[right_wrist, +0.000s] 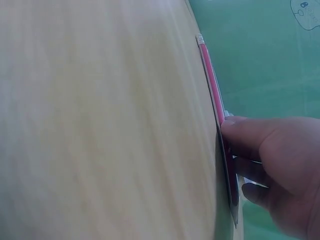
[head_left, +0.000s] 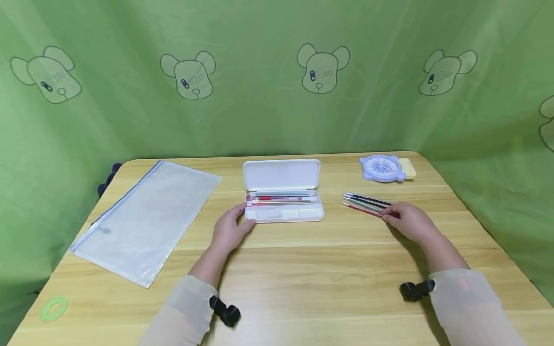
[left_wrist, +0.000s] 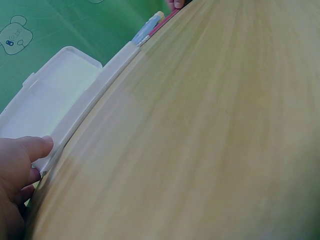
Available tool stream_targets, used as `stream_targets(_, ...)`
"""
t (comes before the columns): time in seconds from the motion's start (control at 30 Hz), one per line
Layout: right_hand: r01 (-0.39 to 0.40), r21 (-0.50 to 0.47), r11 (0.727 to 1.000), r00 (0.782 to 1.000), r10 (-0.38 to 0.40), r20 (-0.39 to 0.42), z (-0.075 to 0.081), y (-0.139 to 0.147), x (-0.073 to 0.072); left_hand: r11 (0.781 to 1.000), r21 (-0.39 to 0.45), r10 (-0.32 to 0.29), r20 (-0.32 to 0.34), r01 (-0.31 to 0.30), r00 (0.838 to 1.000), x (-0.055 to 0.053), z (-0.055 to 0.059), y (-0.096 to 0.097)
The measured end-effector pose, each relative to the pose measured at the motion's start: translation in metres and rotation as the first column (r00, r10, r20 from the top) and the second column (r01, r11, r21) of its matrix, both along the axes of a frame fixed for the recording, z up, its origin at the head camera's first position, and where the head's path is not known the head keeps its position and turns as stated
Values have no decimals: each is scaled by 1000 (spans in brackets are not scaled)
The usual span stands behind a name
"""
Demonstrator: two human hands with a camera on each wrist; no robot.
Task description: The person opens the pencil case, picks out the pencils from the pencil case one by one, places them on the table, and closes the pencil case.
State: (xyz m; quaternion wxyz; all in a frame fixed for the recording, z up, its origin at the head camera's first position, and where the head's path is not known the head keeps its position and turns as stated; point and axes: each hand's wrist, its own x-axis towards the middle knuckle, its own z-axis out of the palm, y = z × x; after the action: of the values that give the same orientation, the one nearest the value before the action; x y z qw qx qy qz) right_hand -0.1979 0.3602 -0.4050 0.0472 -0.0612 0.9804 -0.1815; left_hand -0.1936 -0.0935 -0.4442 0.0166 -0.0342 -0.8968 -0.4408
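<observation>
A white pencil case (head_left: 284,221) lies with its lid up at the middle of the table, with several pencils (head_left: 285,198) in its back part. My left hand (head_left: 228,229) holds the case's left end; in the left wrist view the thumb (left_wrist: 39,147) lies along its edge. To the right, a small bunch of pencils (head_left: 361,203), dark ones and a red one among them, rests on the table. My right hand (head_left: 409,221) grips their near right ends. In the right wrist view the red pencil (right_wrist: 212,80) runs under the thumb, and the hand hides part of the bunch.
A clear zip pouch (head_left: 151,216) with a blue zip lies at the left. Near the left front is a green ring (head_left: 54,309). A blue clock-faced toy (head_left: 383,168) and a pale yellow block (head_left: 408,168) stand back right. Green cloth (head_left: 259,120) hangs behind.
</observation>
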Motion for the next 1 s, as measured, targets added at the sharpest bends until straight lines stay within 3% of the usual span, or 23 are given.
stream_targets(0.33,0,-108,994,999,-5,-46,9,-26,-5,1000,6,4,0,-4,1000,0,0,-1)
stream_targets(0.63,-64,-183,981,998,58,-39,19,-79,-27,1000,12,7,6,-7,1000,0,0,0)
stream_targets(0.83,-134,-204,970,990,121,-74,19,-115,-43,1000,9,5,5,-5,1000,1,0,0)
stream_targets(1.0,-159,-216,963,987,152,-52,18,-140,-53,1000,14,8,19,-8,1000,1,1,0)
